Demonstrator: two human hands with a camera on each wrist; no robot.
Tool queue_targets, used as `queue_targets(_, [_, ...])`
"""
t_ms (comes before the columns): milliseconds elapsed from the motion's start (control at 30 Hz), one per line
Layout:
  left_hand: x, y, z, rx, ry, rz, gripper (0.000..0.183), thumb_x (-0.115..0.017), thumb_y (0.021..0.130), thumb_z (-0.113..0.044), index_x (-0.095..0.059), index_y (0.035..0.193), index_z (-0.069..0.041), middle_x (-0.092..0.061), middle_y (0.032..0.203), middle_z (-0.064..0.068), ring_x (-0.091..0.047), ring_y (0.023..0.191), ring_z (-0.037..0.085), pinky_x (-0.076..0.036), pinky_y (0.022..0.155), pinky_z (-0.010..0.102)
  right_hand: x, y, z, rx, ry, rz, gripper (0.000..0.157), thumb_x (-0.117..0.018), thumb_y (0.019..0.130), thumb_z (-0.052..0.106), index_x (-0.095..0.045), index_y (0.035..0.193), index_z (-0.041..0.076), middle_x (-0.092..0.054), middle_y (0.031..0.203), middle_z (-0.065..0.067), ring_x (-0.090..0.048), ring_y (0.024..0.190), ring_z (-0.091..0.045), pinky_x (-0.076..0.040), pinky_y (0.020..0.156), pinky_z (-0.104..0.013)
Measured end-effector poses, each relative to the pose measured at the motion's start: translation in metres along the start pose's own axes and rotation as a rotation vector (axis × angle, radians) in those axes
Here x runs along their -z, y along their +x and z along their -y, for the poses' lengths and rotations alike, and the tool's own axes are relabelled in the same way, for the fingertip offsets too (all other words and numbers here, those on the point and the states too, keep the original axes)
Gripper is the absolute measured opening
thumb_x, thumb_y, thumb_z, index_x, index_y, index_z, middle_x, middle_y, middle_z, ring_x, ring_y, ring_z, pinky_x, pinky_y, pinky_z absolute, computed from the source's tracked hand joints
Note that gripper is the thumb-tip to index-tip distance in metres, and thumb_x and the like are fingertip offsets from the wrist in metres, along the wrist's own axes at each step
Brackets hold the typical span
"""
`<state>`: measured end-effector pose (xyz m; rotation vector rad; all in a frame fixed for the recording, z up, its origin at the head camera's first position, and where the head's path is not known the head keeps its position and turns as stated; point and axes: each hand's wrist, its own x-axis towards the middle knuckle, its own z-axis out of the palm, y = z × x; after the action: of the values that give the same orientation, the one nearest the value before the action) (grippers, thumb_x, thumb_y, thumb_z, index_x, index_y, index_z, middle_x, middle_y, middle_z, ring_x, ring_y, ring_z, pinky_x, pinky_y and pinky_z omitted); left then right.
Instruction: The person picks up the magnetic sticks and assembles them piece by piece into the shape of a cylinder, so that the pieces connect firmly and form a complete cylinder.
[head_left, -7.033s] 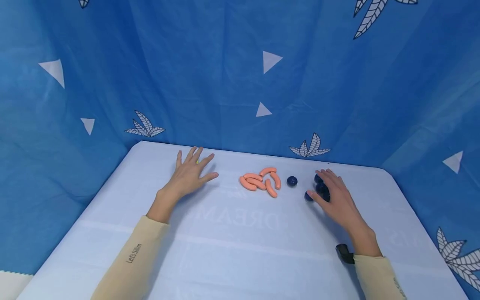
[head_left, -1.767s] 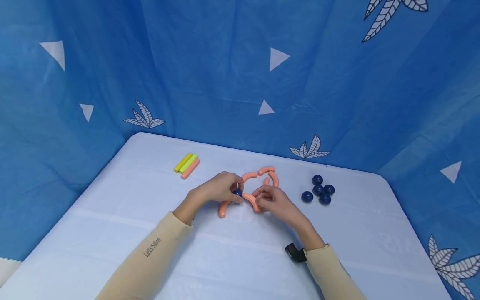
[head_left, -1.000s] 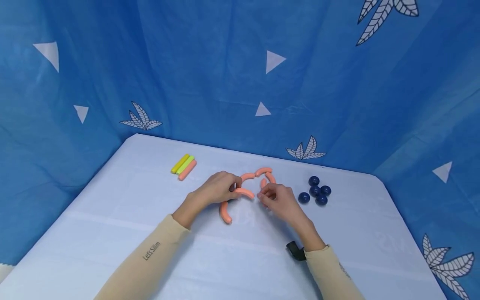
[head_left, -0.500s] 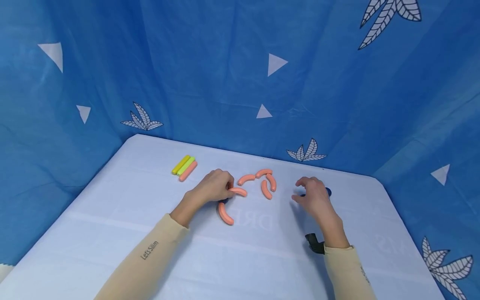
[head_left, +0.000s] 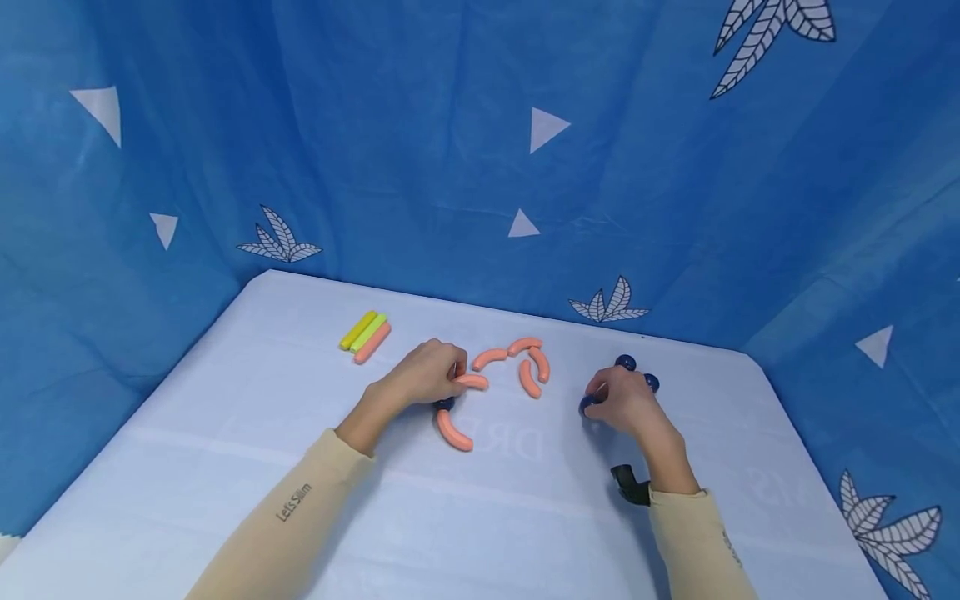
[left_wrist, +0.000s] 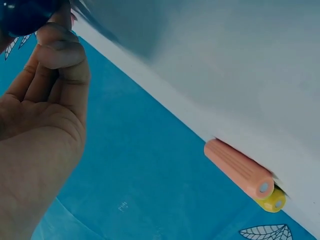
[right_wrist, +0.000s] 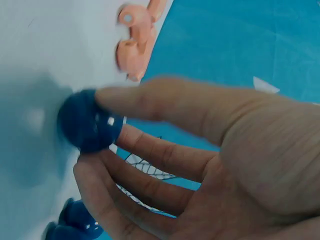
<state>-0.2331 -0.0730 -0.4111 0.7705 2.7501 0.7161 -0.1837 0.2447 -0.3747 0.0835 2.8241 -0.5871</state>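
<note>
My left hand (head_left: 423, 372) pinches a curved orange rod (head_left: 472, 382) over the table, left of centre. A dark blue ball (head_left: 444, 403) sits below those fingers, with a second curved rod (head_left: 454, 432) extending from it. In the left wrist view the ball (left_wrist: 27, 15) shows at the top corner, beside the curled fingers. At the right, my right hand (head_left: 626, 400) pinches another blue ball (head_left: 587, 405) between thumb and fingers. The right wrist view shows that ball (right_wrist: 90, 121) close up. More blue balls (head_left: 626, 362) lie behind this hand, partly hidden by it.
Several loose curved orange rods (head_left: 540, 364) lie between the hands toward the back. Three straight rods, yellow (head_left: 357, 331), lime (head_left: 368, 333) and orange (head_left: 372, 342), lie together at the back left. A blue patterned curtain (head_left: 420, 167) surrounds the white table (head_left: 420, 517).
Both hands came together at the middle, each handling rods. The right hand then let go and moved right to the balls, where it now pinches one. The left hand shifted slightly left with its joined pieces.
</note>
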Motion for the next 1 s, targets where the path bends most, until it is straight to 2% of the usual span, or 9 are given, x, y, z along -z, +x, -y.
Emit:
queue_targets(200, [-0.003, 0.0, 0.0, -0.033, -0.02, 0.01, 0.017, -0.08, 0.093, -0.016, -0.067, 0.082, -0.015, -0.054, 0.062, -0.003, -0.052, 0.063, 0.013, -0.04, 0.062, 0.026, -0.006, -0.002, 0.012, 0.066, 0.049, 0.008, 0.021, -0.085, 0.086, 0.012, -0.075, 0.104, 0.005, -0.072, 0.095, -0.009, -0.062, 0.085, -0.022, -0.054, 0.073, -0.037])
queue_targets(367, [-0.007, 0.0, -0.001, -0.056, -0.034, 0.027, 0.018, -0.078, 0.094, -0.015, -0.065, 0.082, -0.016, -0.05, 0.06, -0.004, -0.051, 0.062, 0.012, -0.039, 0.061, 0.025, -0.022, -0.001, 0.025, 0.167, 0.134, 0.03, 0.019, -0.086, 0.087, 0.016, -0.076, 0.102, 0.008, -0.068, 0.089, -0.003, -0.059, 0.082, -0.018, -0.05, 0.07, -0.032])
queue_targets(533, [-0.009, 0.0, -0.004, -0.066, -0.066, 0.046, 0.019, -0.078, 0.094, -0.015, -0.063, 0.082, -0.016, -0.047, 0.06, -0.004, -0.05, 0.062, 0.011, -0.038, 0.06, 0.024, -0.038, -0.001, 0.036, 0.268, 0.202, 0.046, 0.019, -0.086, 0.088, 0.016, -0.077, 0.103, 0.008, -0.07, 0.09, -0.001, -0.062, 0.083, -0.016, -0.051, 0.07, -0.031])
queue_targets(767, [-0.011, 0.0, -0.011, -0.134, -0.051, 0.083, 0.014, -0.079, 0.094, -0.017, -0.067, 0.087, -0.018, -0.052, 0.063, -0.005, -0.05, 0.061, 0.009, -0.04, 0.061, 0.024, -0.051, -0.002, 0.043, 0.311, 0.295, 0.022, 0.02, -0.084, 0.091, 0.015, -0.076, 0.108, 0.01, -0.075, 0.096, 0.0, -0.07, 0.091, -0.014, -0.055, 0.079, -0.034])
queue_targets(1000, [-0.013, 0.0, -0.014, -0.134, -0.025, 0.085, 0.016, -0.08, 0.094, -0.02, -0.066, 0.087, -0.019, -0.055, 0.065, -0.005, -0.052, 0.062, 0.009, -0.041, 0.061, 0.025, -0.055, 0.0, 0.044, 0.358, 0.319, 0.039, 0.017, -0.081, 0.093, 0.013, -0.076, 0.109, 0.01, -0.076, 0.096, 0.0, -0.071, 0.091, -0.014, -0.055, 0.078, -0.035])
